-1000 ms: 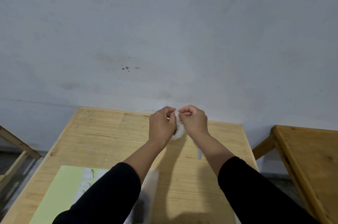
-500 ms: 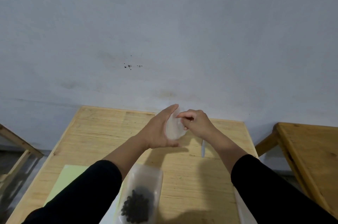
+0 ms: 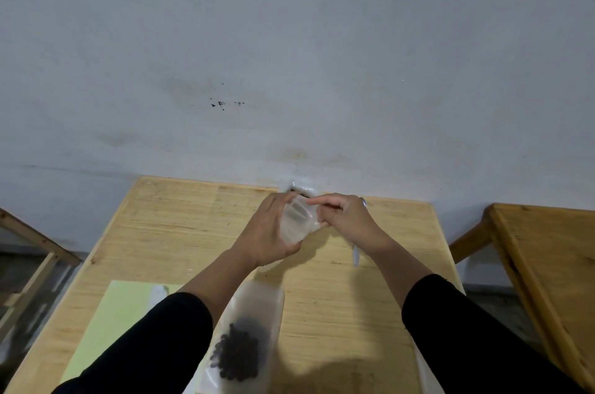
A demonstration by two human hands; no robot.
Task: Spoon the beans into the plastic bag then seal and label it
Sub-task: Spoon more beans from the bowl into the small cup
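A clear plastic bag is held up over the far part of the wooden table. My left hand cups it from the left and below. My right hand pinches its upper right edge with fingertips. A second translucent bag with a heap of black beans in it lies flat near the front, between my forearms. Crumpled plastic shows just beyond my fingers at the table's far edge.
A pale green sheet lies at the front left, partly under my left sleeve. A slim white stick-like object lies under my right wrist. Another wooden table stands to the right, a wooden frame to the left, a grey wall behind.
My hands went from clenched together on crumpled plastic to my left palm opened flat under it. The view tilted down, showing the bag of beans near the front.
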